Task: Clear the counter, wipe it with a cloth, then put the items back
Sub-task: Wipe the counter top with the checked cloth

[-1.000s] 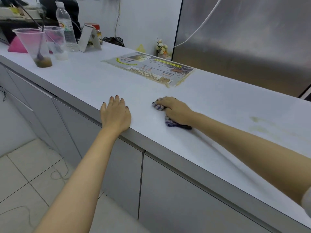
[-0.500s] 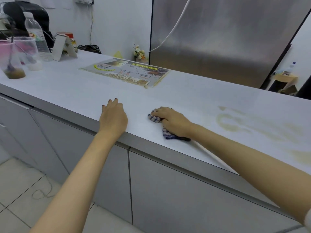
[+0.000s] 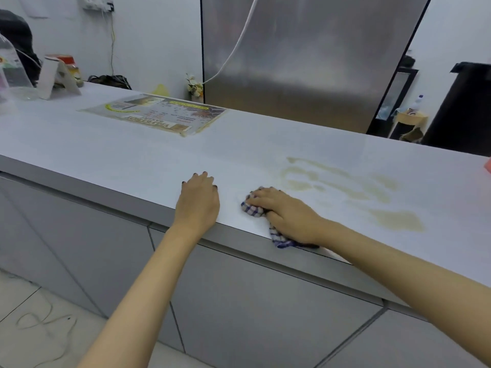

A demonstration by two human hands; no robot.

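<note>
From the head camera, two bare hands are on the smooth white counter point(image 3: 132, 158). The left hand point(image 3: 198, 200) lies palm down at the front edge, fingers straight and close together, holding nothing. The right hand point(image 3: 287, 215) has its fingers curled over one bunched cloth point(image 3: 252, 208) – soft, white with blue checks – gripping it against the counter near the front edge. Just beyond it spread tan smears point(image 3: 398, 221) – several patches. Farther back lies one glossy printed sheet point(image 3: 156, 115), flat, before a brushed steel panel point(image 3: 305, 62).
</note>
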